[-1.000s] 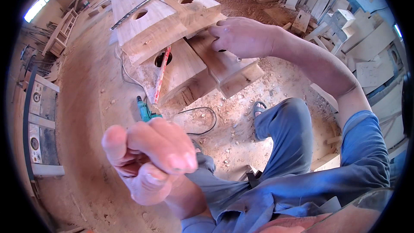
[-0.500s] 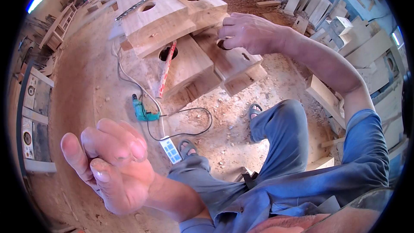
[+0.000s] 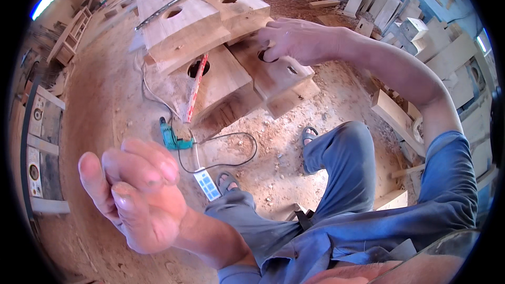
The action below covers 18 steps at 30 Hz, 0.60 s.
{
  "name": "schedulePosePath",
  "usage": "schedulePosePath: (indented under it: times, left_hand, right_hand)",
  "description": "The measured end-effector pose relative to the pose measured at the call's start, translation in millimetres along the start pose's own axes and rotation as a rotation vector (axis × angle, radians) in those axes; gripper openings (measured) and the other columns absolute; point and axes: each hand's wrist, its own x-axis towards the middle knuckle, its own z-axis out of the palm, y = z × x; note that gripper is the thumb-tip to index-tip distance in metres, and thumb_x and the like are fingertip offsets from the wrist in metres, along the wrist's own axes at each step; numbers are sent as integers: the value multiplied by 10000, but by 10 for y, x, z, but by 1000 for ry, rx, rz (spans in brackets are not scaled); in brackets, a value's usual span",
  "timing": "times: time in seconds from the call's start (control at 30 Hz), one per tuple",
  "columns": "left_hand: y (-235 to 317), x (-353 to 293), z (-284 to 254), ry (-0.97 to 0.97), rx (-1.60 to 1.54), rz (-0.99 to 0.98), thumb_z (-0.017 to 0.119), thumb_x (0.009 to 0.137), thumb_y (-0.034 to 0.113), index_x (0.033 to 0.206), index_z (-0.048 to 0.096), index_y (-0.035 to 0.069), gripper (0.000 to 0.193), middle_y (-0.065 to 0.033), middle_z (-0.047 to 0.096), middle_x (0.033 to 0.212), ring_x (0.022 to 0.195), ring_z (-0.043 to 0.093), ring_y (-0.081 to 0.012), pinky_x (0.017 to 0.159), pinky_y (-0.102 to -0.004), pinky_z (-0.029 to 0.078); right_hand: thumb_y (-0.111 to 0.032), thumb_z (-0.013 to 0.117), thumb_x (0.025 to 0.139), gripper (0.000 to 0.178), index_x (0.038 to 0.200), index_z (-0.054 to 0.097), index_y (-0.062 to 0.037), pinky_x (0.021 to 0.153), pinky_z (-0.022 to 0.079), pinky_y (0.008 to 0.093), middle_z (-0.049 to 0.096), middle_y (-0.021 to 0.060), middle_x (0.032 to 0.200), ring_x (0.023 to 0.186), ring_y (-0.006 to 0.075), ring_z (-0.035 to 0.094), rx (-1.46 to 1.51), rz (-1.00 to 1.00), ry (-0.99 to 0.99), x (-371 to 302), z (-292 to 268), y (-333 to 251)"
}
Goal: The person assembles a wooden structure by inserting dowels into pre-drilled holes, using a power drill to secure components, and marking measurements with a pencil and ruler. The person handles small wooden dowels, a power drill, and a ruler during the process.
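Observation:
My left hand [image 3: 142, 194] is raised at the lower left, above the floor. Its fingers are half bent, index finger and thumb stand apart, and I see nothing in it. On the right of the stacked wooden beams, my right hand [image 3: 294, 42] rests with curled fingers at a round hole [image 3: 262, 57] in a lower beam [image 3: 279, 76]. Its fingertips are partly hidden, so anything pinched there does not show. A red-and-white marked strip [image 3: 195, 92] leans out of the hole in the neighbouring lower beam [image 3: 226, 79]. A long drill bit [image 3: 160, 11] lies on an upper beam [image 3: 184, 29].
A teal power drill [image 3: 172, 135] lies on the dusty floor, its black cable looped towards a white power strip [image 3: 206, 184] by my foot. Wood chips are scattered around. Boards and offcuts [image 3: 442, 58] pile up at the right. Frames with round dials [image 3: 36, 142] stand at the left.
The beams appear slightly further left and lower in the picture, and my right hand has shifted left with them, still at the hole. My left hand stays raised, almost unchanged.

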Motion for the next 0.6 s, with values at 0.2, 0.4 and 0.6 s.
schedulePosePath:
  times: [0.2,0.4,0.6]
  left_hand:
    - [21,-32,-57,53,90,3,413,1047,183,1477,443,43,453,-3,375,817,779,404,-172,703,-333,343]
    - [21,-48,-144,55,147,13,407,1041,163,1470,452,37,450,-32,451,850,780,413,-184,695,-342,358]
    - [19,-67,-97,86,262,38,408,1029,135,1473,445,24,460,-71,510,876,779,438,-198,684,-341,385]
  right_hand:
    - [56,615,706,246,909,673,-69,913,468,398,579,69,1092,1053,273,551,145,39,73,-27,20,-105]
    - [100,601,676,247,877,668,-26,953,447,392,629,74,1203,1132,277,539,160,36,87,-40,-19,-136]
    - [83,623,682,199,849,666,-17,993,440,394,647,94,1272,1216,275,533,68,-1,151,-31,12,-164]
